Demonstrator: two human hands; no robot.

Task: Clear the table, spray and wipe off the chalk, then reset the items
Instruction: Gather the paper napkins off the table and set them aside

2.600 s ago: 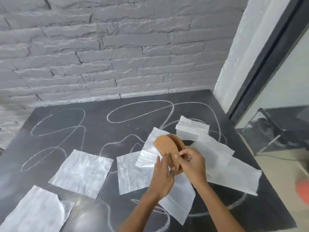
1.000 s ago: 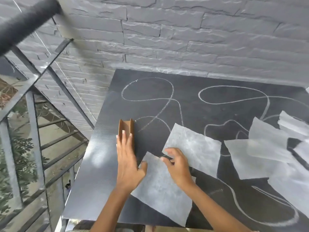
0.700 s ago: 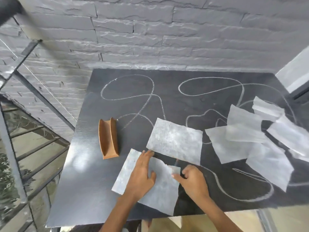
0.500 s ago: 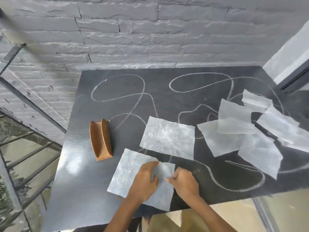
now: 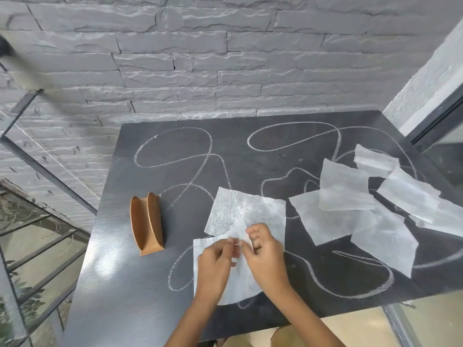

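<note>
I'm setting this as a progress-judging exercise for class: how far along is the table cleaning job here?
Done: hardly anything; the brown curved napkin holder stands empty at the left of the dark tabletop. In hand: the left hand and right hand pinch one white paper napkin at the near edge. Left: the other white napkins lie scattered, white chalk lines are unwiped, nothing reset.

Held napkin (image 5: pixel 241 281): thin, matt, fibrous paper, semi-translucent where the left hand (image 5: pixel 215 266) and right hand (image 5: pixel 266 261) pinched it.
Napkins right of the grip (image 5: pixel 350 216): same matt paper, lightly creased.
Napkin holder (image 5: pixel 146 221), left of the grip: brown, matt, finely ridged.
Table (image 5: pixel 112 284): dark, fine-lined, soft sheen left of the grip.
Chalk lines (image 5: pixel 175 156): looked powdery, dull.
Wall (image 5: pixel 200 58): rough grey brick.
</note>
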